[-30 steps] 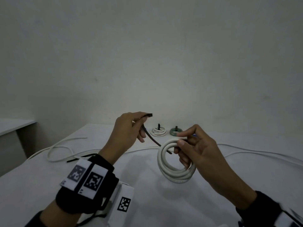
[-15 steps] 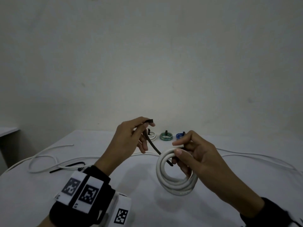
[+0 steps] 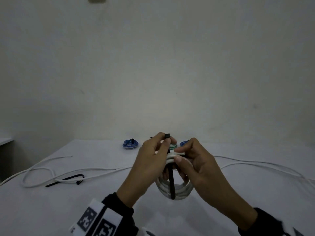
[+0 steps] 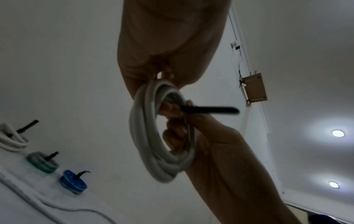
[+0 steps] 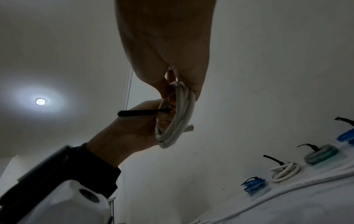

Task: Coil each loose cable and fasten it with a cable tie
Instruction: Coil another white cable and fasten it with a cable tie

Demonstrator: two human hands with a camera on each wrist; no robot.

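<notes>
White cable (image 3: 174,189), rolled into a ring, hangs in the air between your two hands, above the table (image 3: 85,206). Your right hand (image 3: 199,166) holds the top of the ring, with the thumb on the near side and the fingers curled through the hole. Your left hand (image 3: 150,160) pinches the black cable tie (image 3: 171,179) near its square head, which sticks up above your fingertips. The strap of the tie runs down across the front of the ring, and its tip reaches the bottom loops. In the left wrist view the strap (image 4: 209,110) pokes out sideways past the ring (image 4: 153,136), and the fingers of your right hand (image 4: 175,136) show inside the hole. The right wrist view shows the same ring (image 5: 178,113) edge-on, with one cut end sticking out.

Behind your hands, near the wall, sit small rolled cables that already have ties on them: a blue one (image 3: 130,144) to the left, a green one (image 3: 172,146) partly hidden by your fingers, and another blue one (image 3: 183,143). The right wrist view also shows a white one (image 5: 285,170) in that row. A long loose white cable (image 3: 51,169) winds across the table from left to right. A spare black tie (image 3: 66,180) lies on the table beside its left loop.
</notes>
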